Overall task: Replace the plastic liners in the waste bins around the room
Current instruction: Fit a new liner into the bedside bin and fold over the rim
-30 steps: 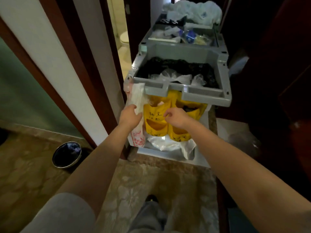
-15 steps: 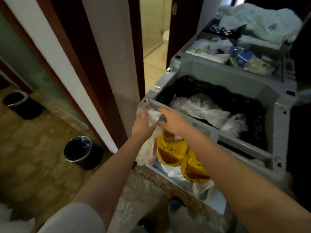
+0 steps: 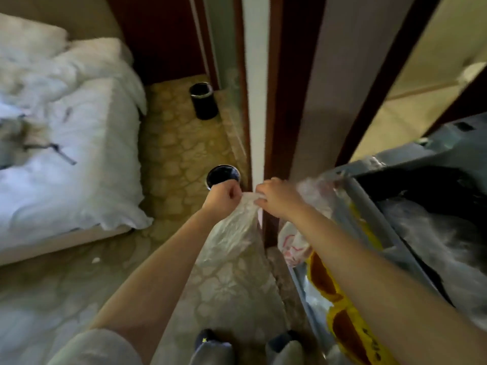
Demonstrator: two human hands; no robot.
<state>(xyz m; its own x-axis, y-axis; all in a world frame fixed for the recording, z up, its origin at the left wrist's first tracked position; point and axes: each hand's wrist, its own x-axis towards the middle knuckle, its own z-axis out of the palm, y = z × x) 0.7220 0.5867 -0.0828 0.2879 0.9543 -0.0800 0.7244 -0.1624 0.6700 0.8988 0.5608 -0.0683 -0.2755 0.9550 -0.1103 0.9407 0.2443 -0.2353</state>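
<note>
Once pulled off the cart (image 3: 369, 206) | clear liner (image 3: 232, 233) hangs | left hand (image 3: 222, 196) pinches its top | right hand (image 3: 276, 198) pinches too

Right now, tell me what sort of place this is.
Most likely a hotel guest room being serviced: an unmade white bed, a housekeeping cart, and a near waste bin and a far waste bin on the carpet. The left hand and right hand pinch a clear liner.
</note>
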